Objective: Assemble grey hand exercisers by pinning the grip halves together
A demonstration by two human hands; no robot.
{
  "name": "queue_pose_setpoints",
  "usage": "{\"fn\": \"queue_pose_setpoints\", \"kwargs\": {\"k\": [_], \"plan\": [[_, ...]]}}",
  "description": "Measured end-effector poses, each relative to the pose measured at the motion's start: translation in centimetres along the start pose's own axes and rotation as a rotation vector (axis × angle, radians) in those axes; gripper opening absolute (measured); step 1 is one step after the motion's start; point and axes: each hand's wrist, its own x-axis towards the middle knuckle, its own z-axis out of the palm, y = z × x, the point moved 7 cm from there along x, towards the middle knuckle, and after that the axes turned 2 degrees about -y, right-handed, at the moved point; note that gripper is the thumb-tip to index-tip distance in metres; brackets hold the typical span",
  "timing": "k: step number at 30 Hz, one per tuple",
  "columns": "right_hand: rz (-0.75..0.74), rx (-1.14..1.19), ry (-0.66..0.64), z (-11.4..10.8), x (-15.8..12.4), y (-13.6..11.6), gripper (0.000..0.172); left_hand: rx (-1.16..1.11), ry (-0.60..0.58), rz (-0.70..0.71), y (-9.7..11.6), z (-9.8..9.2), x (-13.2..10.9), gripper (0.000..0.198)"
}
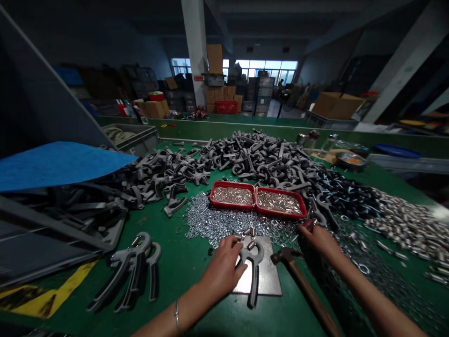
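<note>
My left hand [224, 265] is closed around the left side of a grey-and-black hand grip strengthener part [255, 276], which lies on a metal plate [271, 271]. Small coil springs [250, 231] sit beside my fingertips. To the right, my right hand [318, 238] has its fingers closed near the corner of a red tray; something red shows at the fingertips, but I cannot make out what it is. Between plate and right forearm lies a hammer [304, 283] with a wooden handle. More assembled hand grips [131, 271] lie at left.
Two red trays [233, 206] [280, 215] of small metal pins stand amid loose washers [203, 217]. Behind them rises a heap of grey grip parts [259, 157]. Black-handled bolts [351, 194] and metal springs [414, 220] spread at right. A grey crate [140, 140] stands at back left.
</note>
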Motion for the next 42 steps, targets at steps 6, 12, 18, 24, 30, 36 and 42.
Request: {"fn": "queue_pose_setpoints", "kwargs": {"k": [6, 12, 18, 24, 30, 36, 42], "plan": [[0.067, 0.293, 0.057, -1.0, -0.5, 0.1, 0.033, 0.073, 0.055, -0.066, 0.6, 0.4, -1.7, 0.031], [-0.116, 0.766, 0.061, -3.2, -6.1, -3.7, 0.036, 0.085, 0.039, -0.124, 0.3, 1.1, -2.0, 0.032], [-0.240, 0.609, -0.015, 0.4, -9.2, -7.8, 0.038, 0.090, -0.052, -0.121, 0.1, 0.5, -1.9, 0.040], [-0.270, 0.086, 0.219, -5.6, -2.0, -3.2, 0.039, 0.353, -0.006, 0.051, -1.4, -7.5, 5.8, 0.018], [-0.869, -0.185, 0.285, -4.7, -2.7, -15.6, 0.027, 0.626, -0.040, 0.018, -5.7, -10.5, 18.1, 0.011], [-0.917, -0.273, 0.180, 1.1, 1.6, -26.0, 0.012, 0.629, -0.088, -0.029, -8.3, -9.0, 19.3, 0.025], [-0.883, -0.294, 0.097, 2.8, 3.8, -26.6, 0.008, 0.443, 0.026, -0.071, -8.8, -10.5, 19.1, 0.014]]}}
